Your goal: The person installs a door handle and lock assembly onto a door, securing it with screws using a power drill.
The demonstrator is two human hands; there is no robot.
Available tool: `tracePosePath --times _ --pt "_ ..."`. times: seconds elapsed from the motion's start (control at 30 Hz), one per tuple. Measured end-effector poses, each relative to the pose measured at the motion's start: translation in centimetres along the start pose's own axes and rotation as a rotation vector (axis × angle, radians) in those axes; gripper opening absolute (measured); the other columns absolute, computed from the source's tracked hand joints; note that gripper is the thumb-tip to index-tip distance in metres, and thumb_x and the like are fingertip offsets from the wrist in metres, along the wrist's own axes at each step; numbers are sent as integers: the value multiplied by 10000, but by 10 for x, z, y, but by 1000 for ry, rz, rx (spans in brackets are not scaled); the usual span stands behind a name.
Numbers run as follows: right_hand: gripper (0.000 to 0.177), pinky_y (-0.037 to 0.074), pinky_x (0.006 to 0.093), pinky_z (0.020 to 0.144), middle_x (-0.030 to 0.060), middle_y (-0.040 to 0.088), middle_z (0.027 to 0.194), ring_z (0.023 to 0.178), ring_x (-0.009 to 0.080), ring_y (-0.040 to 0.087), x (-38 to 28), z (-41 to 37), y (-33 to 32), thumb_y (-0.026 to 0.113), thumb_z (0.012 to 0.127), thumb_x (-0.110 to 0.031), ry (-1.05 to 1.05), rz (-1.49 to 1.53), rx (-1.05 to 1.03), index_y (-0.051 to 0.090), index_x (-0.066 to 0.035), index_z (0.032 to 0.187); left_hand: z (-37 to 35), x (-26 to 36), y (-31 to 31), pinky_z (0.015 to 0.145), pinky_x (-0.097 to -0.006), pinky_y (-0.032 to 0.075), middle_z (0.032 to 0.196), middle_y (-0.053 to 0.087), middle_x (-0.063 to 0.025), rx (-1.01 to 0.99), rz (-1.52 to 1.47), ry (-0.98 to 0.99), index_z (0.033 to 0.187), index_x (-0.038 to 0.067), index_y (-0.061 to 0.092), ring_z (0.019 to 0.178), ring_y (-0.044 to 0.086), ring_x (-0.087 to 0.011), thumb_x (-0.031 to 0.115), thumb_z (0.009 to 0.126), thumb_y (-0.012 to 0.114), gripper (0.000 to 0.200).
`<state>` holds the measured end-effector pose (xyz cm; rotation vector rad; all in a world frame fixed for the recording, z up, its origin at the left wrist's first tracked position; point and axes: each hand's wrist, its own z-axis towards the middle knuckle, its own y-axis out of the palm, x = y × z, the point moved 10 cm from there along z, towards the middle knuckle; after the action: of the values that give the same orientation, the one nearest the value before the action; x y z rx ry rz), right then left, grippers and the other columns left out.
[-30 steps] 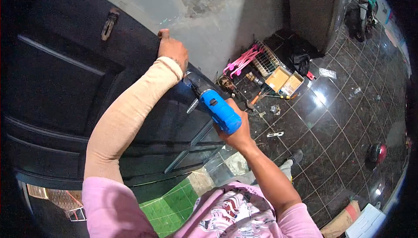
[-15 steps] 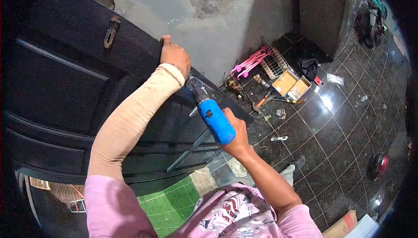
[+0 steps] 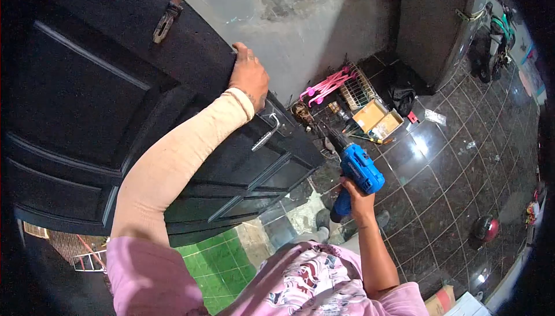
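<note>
A black panelled door fills the left side of the view. My left hand, below a beige sleeve, grips the door's edge with its fingertips partly hidden. Just beside that hand is a metal lever handle on the door's face. Farther up the door sits a rusty latch. My right hand is closed around the grip of a blue cordless drill. The drill is held in the air over the floor, apart from the door, its chuck pointing up and left.
On the dark tiled floor lie an open cardboard box, a wire basket, a pink frame and scattered tools. A red rounded object stands at right. A grey wall rises beyond the door.
My right hand has drawn the drill away from the door beside the handle, to the right, and turned it. My left hand stays on the door edge. The view has shifted slightly.
</note>
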<state>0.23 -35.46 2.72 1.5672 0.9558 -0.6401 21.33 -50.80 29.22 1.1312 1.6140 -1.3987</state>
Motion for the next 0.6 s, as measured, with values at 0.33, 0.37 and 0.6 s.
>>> tracePosePath --times 0.33,0.37,0.6 --pt "302 521 336 585 66 637 846 641 214 633 -7 -9 -107 742 752 -75 205 11 151 642 -32 1034 1 1 -7 1060 -596 205 1132 640 -165 54 -51 -56 1126 42 677 1171 486 -350 283 889 525 370" --pt "281 519 337 587 57 633 833 642 205 626 -20 -5 -115 732 760 -61 230 17 139 644 -34 1025 3 1 -3 1081 -600 191 1143 639 -165 17 -66 -64 1132 39 673 1205 475 -352 280 906 514 366" --pt "281 515 366 581 59 614 802 629 214 610 -59 70 -253 715 747 -78 280 -125 121 632 -51 1014 -38 33 -74 1143 -655 167 1205 571 -230 481 -711 -219 1089 4 647 1244 474 -392 194 761 656 379"
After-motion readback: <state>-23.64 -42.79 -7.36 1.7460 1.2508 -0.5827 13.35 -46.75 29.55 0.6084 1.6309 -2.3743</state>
